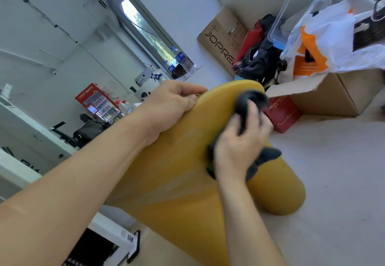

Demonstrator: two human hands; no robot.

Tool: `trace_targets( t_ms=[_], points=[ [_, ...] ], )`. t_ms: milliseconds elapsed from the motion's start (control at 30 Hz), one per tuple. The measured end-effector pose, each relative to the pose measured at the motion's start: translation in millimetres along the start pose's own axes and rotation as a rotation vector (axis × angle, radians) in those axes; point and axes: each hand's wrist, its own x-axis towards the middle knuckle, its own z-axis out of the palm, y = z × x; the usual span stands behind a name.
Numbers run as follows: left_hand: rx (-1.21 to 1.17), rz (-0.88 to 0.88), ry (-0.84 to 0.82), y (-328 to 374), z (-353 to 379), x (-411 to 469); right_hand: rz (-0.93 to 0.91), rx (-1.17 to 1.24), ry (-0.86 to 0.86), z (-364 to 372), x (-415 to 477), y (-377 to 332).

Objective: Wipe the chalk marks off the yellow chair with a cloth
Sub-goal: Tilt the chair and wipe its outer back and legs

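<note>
Wiping step: the right hand (241, 146) presses a dark grey cloth (248, 105) flat against the yellow chair (177, 161), near frame centre, slightly toward 3 o'clock.
Head view, left hand: the left hand (170, 107) clamps the chair's upper rim at about 11 o'clock from the cloth, fingers curled over the edge, thumb on the face.
Head view, right hand: closed on the cloth, fingers spread over the bunched fabric, palm bearing down; one loose corner sticks out at 4 o'clock from the hand.
Chair position: tipped at a slant across the frame, running from 6 o'clock up to the centre, its rounded end toward 4 o'clock above the pale floor (333, 182).
Chalk marks: faint whitish streaks (183, 184) fan across the yellow surface at 7 o'clock from the cloth; these look untouched.
Doing it well: I judge that firm, overlapping strokes carried down toward those streaks, with the rim kept braced so the chair cannot rock, serve best; refolding the cloth to a clean face would avoid smearing dust.
Count, hands: two.
Count, cloths: one.
Count, chairs: one.
Count, cardboard boxes: two clearly, a printed box (220, 38) at 1 o'clock and an open box (333, 96) at 2 o'clock.
Count, red boxes: one (283, 113), just behind the chair.
Count, clear containers: one (298, 15), with blue clips.
</note>
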Motion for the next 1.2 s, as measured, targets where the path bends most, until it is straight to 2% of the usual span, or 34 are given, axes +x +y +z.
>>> trace_targets(
  t_ms=[100, 167, 233, 267, 333, 400, 433, 500, 567, 633, 700, 767, 833, 867, 933, 967, 1000, 1100, 1133, 1167, 1200],
  points=[
    [-0.293, -0.055, 0.168, -10, -13, 2, -0.406, -0.113, -0.117, 17, -45, -68],
    [-0.498, -0.045, 0.128, -16, -18, -6, -0.57, -0.094, -0.158, 14, -46, -63],
    [-0.333, 0.035, 0.027, -16, -17, -15, -0.573, -0.022, -0.055, 7, -28, -24],
    [-0.206, 0.067, 0.008, -13, -13, -21, -0.445, 0.001, 0.01, 5, -18, 2],
    [-0.028, 0.113, 0.039, -8, -6, -24, 0.056, 0.012, 0.089, -2, 1, 54],
    [0.18, 0.192, 0.12, -11, 0, -26, 0.576, -0.002, -0.006, -12, 4, 102],
    [0.282, 0.25, 0.162, -14, 5, -28, 0.747, 0.023, -0.07, -16, 3, 121],
    [0.444, 0.35, 0.252, -15, 11, -29, 0.933, 0.076, -0.116, -18, 1, 140],
    [0.505, 0.363, 0.289, -17, 13, -25, 1.031, 0.102, -0.097, -13, 1, 139],
    [0.501, 0.335, 0.284, -17, 12, -25, 1.001, 0.091, -0.06, -13, -3, 125],
    [0.472, 0.313, 0.264, -9, 14, -21, 0.774, 0.064, -0.011, -13, -5, 92],
    [0.48, 0.289, 0.243, -3, 17, -5, 0.374, 0.033, 0.012, -1, -12, 37],
    [0.342, 0.26, 0.241, 5, 16, 13, -0.116, 0.058, -0.03, 14, -25, -17],
    [0.214, 0.231, 0.209, 8, 12, 16, -0.277, 0.072, -0.071, 19, -32, -33],
    [0.004, 0.195, 0.03, 4, -1, 10, -0.512, 0.054, -0.121, 19, -30, -26],
    [0.011, 0.173, -0.043, 2, -8, 7, -0.538, 0.023, -0.1, 15, -25, -7],
    [0.052, 0.156, -0.089, -6, -15, 4, -0.454, 0.001, -0.065, 11, -18, 22],
    [0.127, 0.058, -0.077, -28, -20, -15, 0.206, 0.077, 0.024, -7, 12, 80],
    [0.162, 0.084, -0.054, -32, -15, -15, 0.353, 0.063, 0.038, -10, 10, 81],
    [0.226, 0.117, -0.02, -33, -8, -16, 0.365, 0.026, 0.046, -9, -1, 67],
    [0.243, 0.13, 0.017, -34, -1, -15, 0.24, 0.013, 0.046, -5, -17, 45]
  ],
)
